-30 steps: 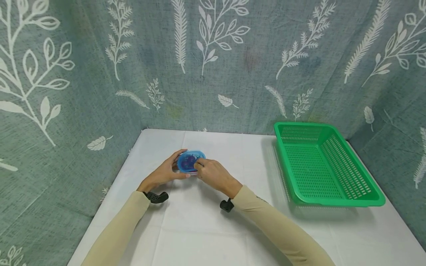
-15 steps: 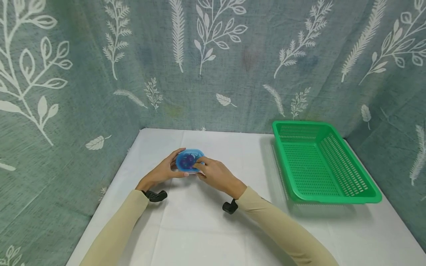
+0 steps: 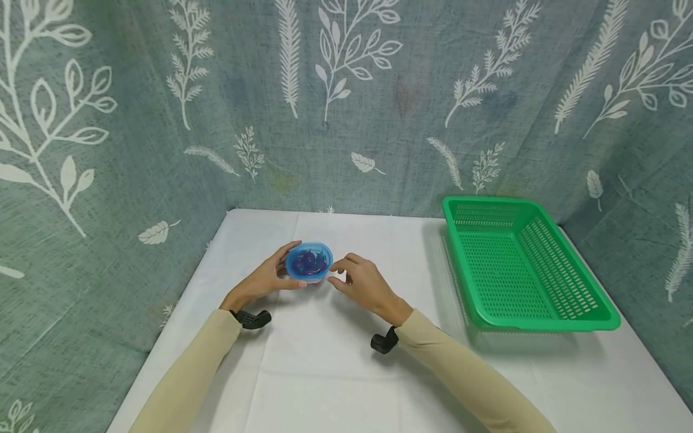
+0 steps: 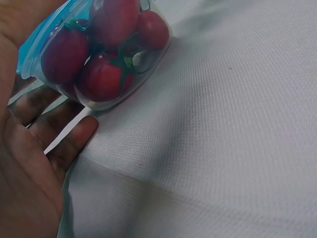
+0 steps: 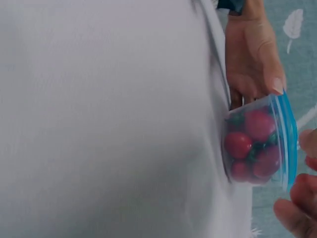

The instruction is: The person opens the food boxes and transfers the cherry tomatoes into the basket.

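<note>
The left hand (image 3: 265, 281) curls round the small clear plastic tub with a blue lid, full of red cherry tomatoes (image 3: 308, 263), on the white-clothed counter (image 3: 325, 373), the right hand (image 3: 361, 282) loose beside it; apparently lid-checking, a firm grip next.

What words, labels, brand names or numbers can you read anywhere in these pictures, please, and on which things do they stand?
None: no readable text shows in any view.
The container, held by the left hand, has a plain blue lid and clear walls showing only red tomatoes.
The green basket bears no label.
The backdrop cloth carries only white leaf prints.
</note>
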### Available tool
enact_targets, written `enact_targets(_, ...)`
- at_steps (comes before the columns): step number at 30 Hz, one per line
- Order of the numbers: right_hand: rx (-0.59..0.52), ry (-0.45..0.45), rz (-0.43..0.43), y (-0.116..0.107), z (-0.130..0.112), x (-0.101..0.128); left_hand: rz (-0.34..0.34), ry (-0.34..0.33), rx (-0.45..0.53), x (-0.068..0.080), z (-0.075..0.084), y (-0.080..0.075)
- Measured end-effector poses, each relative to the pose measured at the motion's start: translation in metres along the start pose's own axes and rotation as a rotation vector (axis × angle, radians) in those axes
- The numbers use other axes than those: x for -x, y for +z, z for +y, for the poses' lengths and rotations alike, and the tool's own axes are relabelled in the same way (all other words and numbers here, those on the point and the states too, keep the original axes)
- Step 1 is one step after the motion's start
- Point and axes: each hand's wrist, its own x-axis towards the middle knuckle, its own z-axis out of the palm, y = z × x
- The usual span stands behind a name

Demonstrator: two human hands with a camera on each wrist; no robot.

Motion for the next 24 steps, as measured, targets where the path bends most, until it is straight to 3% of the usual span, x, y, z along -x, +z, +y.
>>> enact_targets(9,-0.181,0.269,-0.062,0.003,-0.001,0.001,-0.004,0.001,0.004,-0.001,-0.001,0.000)
enact_targets(17,-0.548,0.501,-0.160,0.009,-0.005,0.004,-0.001,0.014,-0.014,-0.002,-0.002,0.000)
enact_targets(24,-0.723,0.623,-0.173,0.016,-0.013,0.002,0.010,0.014,-0.025,-0.003,-0.003,0.000)
